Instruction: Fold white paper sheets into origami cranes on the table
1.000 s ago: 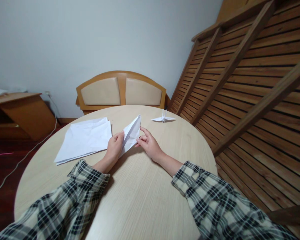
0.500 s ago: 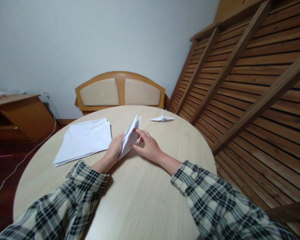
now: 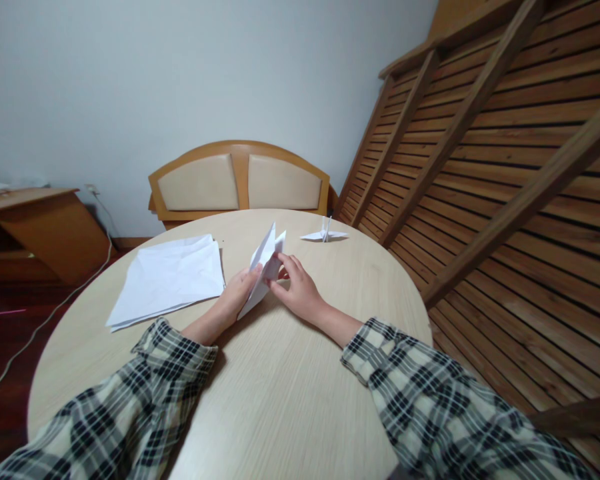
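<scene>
A folded sheet of white paper (image 3: pixel 263 267) is held up over the middle of the table, its layers parted at the top into two pointed flaps. My left hand (image 3: pixel 237 293) grips it from the left, thumb on the near face and the other fingers hidden behind. On the right side, my right hand (image 3: pixel 299 288) has its fingers curled at the edge of the rear flap, with the thumb against the lower face. Beyond my right hand, a white origami crane (image 3: pixel 325 235) stands near the table's far edge.
A stack of white paper sheets (image 3: pixel 167 280) lies left of my hands on the round table (image 3: pixel 280 400). A headboard (image 3: pixel 240 180) stands behind the table, a slatted wooden frame (image 3: pixel 480 200) leans on the right, and a desk (image 3: pixel 45 227) is at far left.
The paper's two flaps stand further apart at the top. My left thumb has shifted up onto the paper's near face, and my right fingers have moved slightly up along the rear flap.
</scene>
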### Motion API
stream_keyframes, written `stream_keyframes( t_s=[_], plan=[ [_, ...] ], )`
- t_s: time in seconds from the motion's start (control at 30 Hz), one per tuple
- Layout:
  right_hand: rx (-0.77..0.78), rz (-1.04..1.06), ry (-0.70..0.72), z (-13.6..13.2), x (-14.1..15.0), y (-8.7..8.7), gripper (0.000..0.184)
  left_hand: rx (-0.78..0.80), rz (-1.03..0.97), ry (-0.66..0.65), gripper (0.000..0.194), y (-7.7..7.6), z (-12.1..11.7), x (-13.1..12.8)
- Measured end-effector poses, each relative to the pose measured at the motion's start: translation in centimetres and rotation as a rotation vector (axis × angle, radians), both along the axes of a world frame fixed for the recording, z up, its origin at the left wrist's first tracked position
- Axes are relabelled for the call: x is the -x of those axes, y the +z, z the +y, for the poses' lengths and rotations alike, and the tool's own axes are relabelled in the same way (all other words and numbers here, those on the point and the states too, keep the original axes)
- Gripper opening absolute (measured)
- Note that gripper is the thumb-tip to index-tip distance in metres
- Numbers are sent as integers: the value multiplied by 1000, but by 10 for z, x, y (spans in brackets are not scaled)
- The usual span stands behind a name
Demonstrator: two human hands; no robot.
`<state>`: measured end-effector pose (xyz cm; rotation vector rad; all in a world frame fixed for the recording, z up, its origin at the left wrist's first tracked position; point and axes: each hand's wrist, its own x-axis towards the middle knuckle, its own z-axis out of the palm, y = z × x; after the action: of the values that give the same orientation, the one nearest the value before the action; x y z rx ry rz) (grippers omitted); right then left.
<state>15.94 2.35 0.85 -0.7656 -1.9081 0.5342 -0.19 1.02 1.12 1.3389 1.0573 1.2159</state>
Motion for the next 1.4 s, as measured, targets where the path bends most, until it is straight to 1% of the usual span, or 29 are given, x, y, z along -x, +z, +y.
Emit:
stream_keyframes(
  t_s=[0.03,0.07,0.2,0.27,0.37,0.47,0.57,0.67,0.7,0.83,1.0,1.13,1.2,1.3,1.4],
  plan=[
    [8,9,-5,1,0,-1,51,-10,24,17,55,-1,0,0],
    [12,19,-7,2,0,-1,50,-15,47,61,56,-1,1,0],
    [7,64,-9,5,-1,0,40,7,144,329,57,-3,4,7],
    [0,81,-9,7,-3,0,41,9,181,397,57,-3,5,11],
    [-17,86,-39,9,-4,-1,51,-7,218,497,56,1,5,14],
    [-52,75,-114,11,-6,-2,48,-3,222,586,58,5,3,13],
    [-68,51,-195,14,-9,-1,36,3,196,615,63,5,2,12],
    [-51,3,-271,19,-13,2,13,-22,155,641,63,2,4,15],
    [-47,-12,-296,21,-15,2,10,-36,147,655,63,1,5,17],
    [-64,-6,-350,28,-19,2,21,-54,180,698,64,1,8,24],
    [-51,29,-414,27,-18,0,32,-121,265,660,64,6,8,28],
    [5,-27,-514,28,-18,-3,32,-161,241,607,61,5,10,28],
    [68,-67,-544,30,-18,-6,30,-180,228,594,56,3,11,29],
    [141,-115,-525,34,-18,-11,27,-185,256,623,49,1,13,30],
    [95,-77,-441,34,-17,-14,25,-182,289,676,46,0,12,32]
  ],
)
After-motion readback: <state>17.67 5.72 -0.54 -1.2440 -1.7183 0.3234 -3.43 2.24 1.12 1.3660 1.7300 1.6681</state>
